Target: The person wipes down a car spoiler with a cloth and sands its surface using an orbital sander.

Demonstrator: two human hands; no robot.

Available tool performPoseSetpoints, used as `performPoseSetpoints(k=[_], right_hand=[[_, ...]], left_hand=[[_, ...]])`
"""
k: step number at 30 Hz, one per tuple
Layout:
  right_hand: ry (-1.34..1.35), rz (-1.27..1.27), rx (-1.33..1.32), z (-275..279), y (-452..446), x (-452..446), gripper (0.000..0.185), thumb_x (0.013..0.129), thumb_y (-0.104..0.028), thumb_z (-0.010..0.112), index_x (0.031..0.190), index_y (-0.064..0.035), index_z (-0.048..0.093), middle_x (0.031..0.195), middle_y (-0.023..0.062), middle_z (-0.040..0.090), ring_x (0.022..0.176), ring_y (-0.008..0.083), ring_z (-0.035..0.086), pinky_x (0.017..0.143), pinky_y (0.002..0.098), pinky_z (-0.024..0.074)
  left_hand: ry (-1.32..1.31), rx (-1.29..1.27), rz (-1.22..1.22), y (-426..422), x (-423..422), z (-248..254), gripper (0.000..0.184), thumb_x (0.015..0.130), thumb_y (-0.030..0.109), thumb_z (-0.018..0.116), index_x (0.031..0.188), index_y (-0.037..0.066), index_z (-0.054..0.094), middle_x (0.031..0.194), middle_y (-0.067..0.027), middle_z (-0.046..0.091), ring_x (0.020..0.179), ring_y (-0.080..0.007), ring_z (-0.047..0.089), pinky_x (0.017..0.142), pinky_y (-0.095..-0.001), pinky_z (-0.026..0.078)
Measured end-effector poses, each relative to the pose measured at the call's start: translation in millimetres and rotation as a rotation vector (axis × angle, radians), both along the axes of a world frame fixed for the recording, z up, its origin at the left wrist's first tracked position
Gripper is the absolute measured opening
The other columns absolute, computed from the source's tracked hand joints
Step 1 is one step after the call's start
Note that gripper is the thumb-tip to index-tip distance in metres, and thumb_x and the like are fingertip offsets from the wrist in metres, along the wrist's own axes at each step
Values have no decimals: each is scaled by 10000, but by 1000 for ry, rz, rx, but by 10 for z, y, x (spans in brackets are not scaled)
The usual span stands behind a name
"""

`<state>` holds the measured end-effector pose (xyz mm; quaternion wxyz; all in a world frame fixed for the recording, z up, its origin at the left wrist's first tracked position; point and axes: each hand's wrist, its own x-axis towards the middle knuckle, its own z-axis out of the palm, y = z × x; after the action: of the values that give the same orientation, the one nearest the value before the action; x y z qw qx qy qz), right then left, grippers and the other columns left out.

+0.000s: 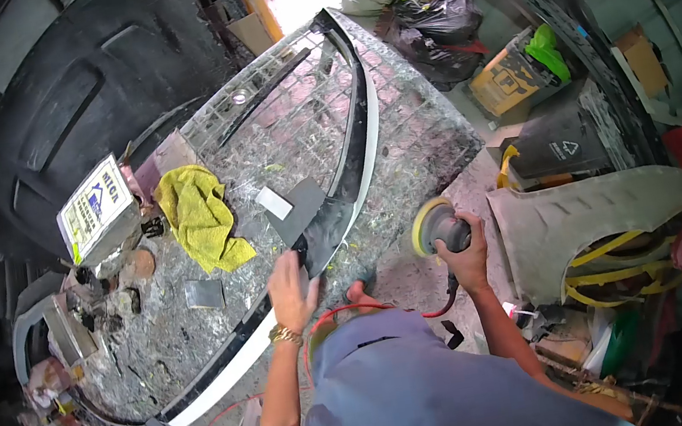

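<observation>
A long curved car trim panel, black on its inner side and white along its outer edge, lies across the worktable. My left hand, with a gold bracelet at the wrist, rests on the panel's black face with its fingers stretched out. In my right hand is a round orbital sander with a yellow-rimmed pad, held beside the table and apart from the panel. The pad faces left, tilted on its side. A dark grey sheet of sandpaper and a small white block lie near the panel's middle.
A yellow cloth, a white tin and a small grey square sit on the table's left. A red hose passes near my waist. A grey fender, a box and black bags stand right.
</observation>
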<state>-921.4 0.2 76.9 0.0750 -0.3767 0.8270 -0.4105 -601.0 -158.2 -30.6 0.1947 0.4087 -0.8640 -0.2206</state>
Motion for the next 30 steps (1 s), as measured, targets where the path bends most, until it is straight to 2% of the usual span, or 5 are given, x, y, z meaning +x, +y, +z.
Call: performPoseSetpoints(k=[11, 16, 18, 25, 30], right_hand=[[-143, 76, -9, -445, 328, -149, 668, 671, -38, 861, 1271, -69, 567, 1181, 130, 603, 1125, 310, 602, 1022, 420, 471], [-202, 87, -61, -468, 244, -189, 661, 682, -34, 862, 1272, -57, 564, 1175, 130, 605, 1111, 294, 600, 1018, 420, 470], [-266, 100, -121, -381, 161, -192, 648, 698, -34, 864, 1274, -51, 566, 1169, 122, 616, 1093, 263, 602, 1001, 404, 477], [-346, 194, -235, -64, -99, 213, 634, 711, -56, 876, 1264, -63, 567, 1152, 101, 603, 1099, 234, 587, 1006, 385, 473], [-405, 352, -352, -46, -55, 899, 666, 691, -120, 912, 1248, -76, 549, 1169, 101, 579, 1140, 252, 565, 1022, 392, 453]], left_hand=[[-387, 162, -115, 583, -980, -205, 885, 949, 437, 667, 1600, -13, 271, 1706, -198, 196, 1579, -342, 202, 1275, -524, 164], [-243, 309, -153, 925, -447, -29, 684, 939, 375, 688, 1494, 19, 503, 1596, -186, 433, 1490, -347, 389, 1238, -506, 270], [-115, 961, 5, 936, -512, 433, 626, 930, 384, 711, 1419, 16, 583, 1503, -182, 540, 1386, -368, 514, 1165, -451, 394], [357, 720, -224, 1250, -1210, 535, 764, 894, 317, 798, 1507, 12, 459, 1393, -208, 617, 1256, -307, 619, 1050, -388, 488], [415, 844, 51, 1437, -929, 269, 643, 794, 99, 815, 1338, -62, 513, 1248, -239, 645, 1175, -349, 644, 1018, -421, 490]])
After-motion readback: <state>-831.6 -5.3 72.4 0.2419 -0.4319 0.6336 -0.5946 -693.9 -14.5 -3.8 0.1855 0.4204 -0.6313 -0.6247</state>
